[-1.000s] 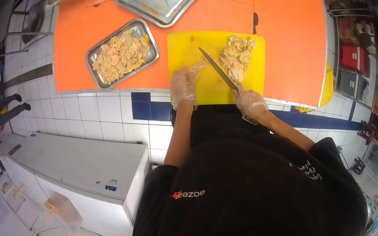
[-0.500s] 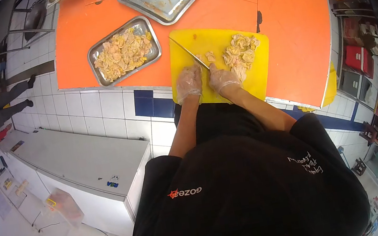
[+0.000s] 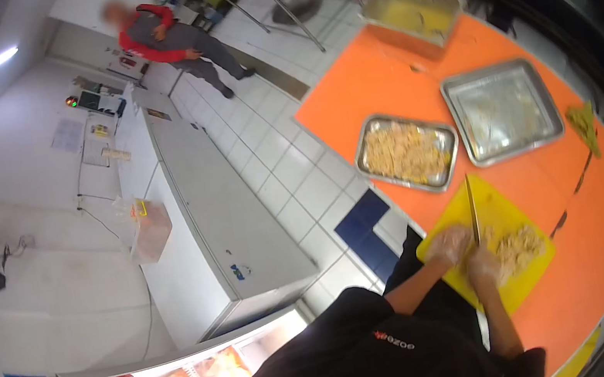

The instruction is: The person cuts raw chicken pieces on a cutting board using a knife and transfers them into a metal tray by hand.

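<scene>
The gloved right hand (image 3: 482, 267) is closed around the handle of 1 kitchen knife (image 3: 472, 203), blade directed toward the far corner of the yellow cutting board (image 3: 519, 295). The gloved left hand (image 3: 451, 246), fingers drawn together, is positioned on the board just beside the blade; whether it grips a piece cannot be determined. Sliced pale pieces (image 3: 520, 249) lie on the board near the right hand, and 2 metal trays (image 3: 504, 119) stand beyond on the orange table (image 3: 601, 253).
</scene>
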### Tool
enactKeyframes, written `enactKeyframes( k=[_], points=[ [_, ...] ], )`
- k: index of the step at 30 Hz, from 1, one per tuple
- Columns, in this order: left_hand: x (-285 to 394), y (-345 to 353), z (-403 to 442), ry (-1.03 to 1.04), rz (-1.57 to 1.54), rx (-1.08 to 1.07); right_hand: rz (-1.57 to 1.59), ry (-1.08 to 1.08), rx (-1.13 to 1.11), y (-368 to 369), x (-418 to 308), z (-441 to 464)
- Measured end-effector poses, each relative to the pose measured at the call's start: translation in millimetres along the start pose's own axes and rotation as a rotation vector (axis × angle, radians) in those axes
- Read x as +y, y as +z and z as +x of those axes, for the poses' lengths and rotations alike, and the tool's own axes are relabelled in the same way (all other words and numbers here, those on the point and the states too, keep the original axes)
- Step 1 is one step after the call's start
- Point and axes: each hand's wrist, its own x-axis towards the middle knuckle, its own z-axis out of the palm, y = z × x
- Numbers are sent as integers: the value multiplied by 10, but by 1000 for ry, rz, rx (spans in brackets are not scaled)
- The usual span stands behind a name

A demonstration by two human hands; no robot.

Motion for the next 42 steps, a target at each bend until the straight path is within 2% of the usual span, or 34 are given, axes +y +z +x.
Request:
enactKeyframes(
  k=[1, 3, 5, 6, 8, 9, 11, 15, 18, 21, 23, 24, 26, 27, 29, 32, 33, 35, 38, 40, 42],
  points=[
    [17, 1, -59, -20, -239, 209, 8, -72, 95, 442, 415, 115],
    [50, 47, -118, -37, -316, 304, 6, -105, 81, 739, 846, -196],
    [54, 83, -134, -51, -391, 401, -55, -50, 12, 378, 750, -787],
    [43, 175, -111, -47, -397, 416, -63, -55, 26, 352, 746, -710],
    [6, 295, -53, -87, -404, 400, -94, 57, -99, 449, 683, -480],
    [-5, 290, -20, -80, -405, 403, -2, 1, 31, 528, 648, -296],
    [-1, 159, -4, -49, -213, 189, 8, -65, 115, 469, 397, 41],
    [-9, 290, -18, -116, -334, 277, 51, -139, 151, 223, 169, 93],
    [-17, 62, -28, -49, -269, 214, 21, -22, 22, 298, 452, -267],
    [-46, 206, 0, -66, -266, 218, -58, 121, -84, 381, 654, -712],
    [-17, 210, -23, -25, -304, 362, -39, 106, -64, 292, 565, -697],
    [-22, 199, -15, -23, -302, 362, -10, 97, -51, 264, 516, -687],
    [72, -130, -75, -76, -221, 82, -29, 15, 10, 472, 479, -149],
    [73, -164, -75, -73, -220, 80, -50, -62, 68, 536, 474, 35],
    [95, -154, -61, -111, -227, 47, -23, -83, 115, 210, 116, 136],
    [37, -122, -17, -116, -217, 1, 23, -94, 75, -44, -13, -48],
    [29, -102, -7, -116, -215, 6, 0, -60, 56, 50, 103, -53],
    [6, 88, -32, -69, -324, 286, -3, -40, 23, 214, 389, -362],
    [-94, 469, 63, -82, -300, 394, -44, -14, -19, 435, 765, -721],
    [-28, 319, 13, -68, -289, 316, -105, 31, -54, 492, 867, -699],
    [-132, 447, 74, -44, -266, 231, 2, 30, -46, 483, 742, -547]
  ],
)
